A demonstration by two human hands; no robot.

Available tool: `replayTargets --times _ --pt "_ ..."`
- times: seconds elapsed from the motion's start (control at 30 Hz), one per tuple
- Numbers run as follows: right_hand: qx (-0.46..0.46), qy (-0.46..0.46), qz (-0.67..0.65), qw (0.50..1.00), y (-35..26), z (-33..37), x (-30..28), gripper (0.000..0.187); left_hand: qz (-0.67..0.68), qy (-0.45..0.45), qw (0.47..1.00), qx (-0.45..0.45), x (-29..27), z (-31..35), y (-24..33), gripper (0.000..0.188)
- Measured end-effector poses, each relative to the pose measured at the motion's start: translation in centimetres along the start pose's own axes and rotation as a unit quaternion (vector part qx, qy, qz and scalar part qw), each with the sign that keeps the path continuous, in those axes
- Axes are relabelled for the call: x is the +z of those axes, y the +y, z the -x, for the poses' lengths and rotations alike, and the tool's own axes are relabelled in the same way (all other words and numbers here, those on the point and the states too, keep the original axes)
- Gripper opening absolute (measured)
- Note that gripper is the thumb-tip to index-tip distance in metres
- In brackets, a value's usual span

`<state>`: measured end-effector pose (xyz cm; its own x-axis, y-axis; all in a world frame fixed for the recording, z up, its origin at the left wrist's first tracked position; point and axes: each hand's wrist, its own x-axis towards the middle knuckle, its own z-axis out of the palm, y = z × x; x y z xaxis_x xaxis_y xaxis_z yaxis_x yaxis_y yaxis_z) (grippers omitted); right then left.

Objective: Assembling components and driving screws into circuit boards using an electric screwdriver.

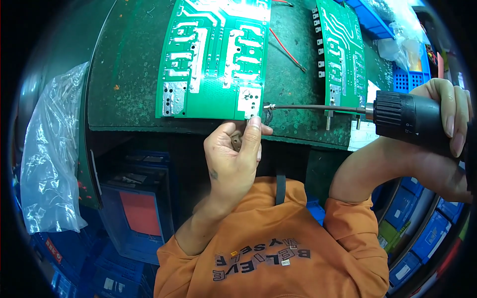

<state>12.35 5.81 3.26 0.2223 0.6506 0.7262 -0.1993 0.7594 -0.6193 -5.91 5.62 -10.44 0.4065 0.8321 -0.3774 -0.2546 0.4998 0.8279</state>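
Note:
A large green circuit board (206,103) with silvery solder tracks lies at the middle of the workbench, its near edge by the bench's front. My left hand (231,159) is closed at that board's near right corner, thumb on top beside a row of holes. Under the curled fingers a small brownish metal piece (236,143) shows in part. In my right hand (449,111) is a black power screwdriver (407,116), held level and aimed leftward. Its long thin bit (313,107) ends at the board's right edge, with a small shiny piece, perhaps a screw, at the tip.
A second green circuit board (343,59), with black parts along its left edge, stands to the right on the worn green bench (124,99). A red wire (287,48) lies between the boards. Clear plastic (52,164) hangs at left; a blue bin (134,233) sits below.

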Motion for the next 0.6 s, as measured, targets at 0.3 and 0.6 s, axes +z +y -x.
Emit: replayTargets --times 0.3,0.6 --pt "0.022 0.001 0.000 1.000 0.87 0.25 -0.09 0.055 -0.023 0.012 1.000 0.002 0.05 -0.12 0.12 0.017" --pt "0.040 0.001 -0.001 0.999 0.74 0.76 -0.12 0.055 -0.033 0.007 0.999 0.000 0.11 -0.15 -0.10 0.018"
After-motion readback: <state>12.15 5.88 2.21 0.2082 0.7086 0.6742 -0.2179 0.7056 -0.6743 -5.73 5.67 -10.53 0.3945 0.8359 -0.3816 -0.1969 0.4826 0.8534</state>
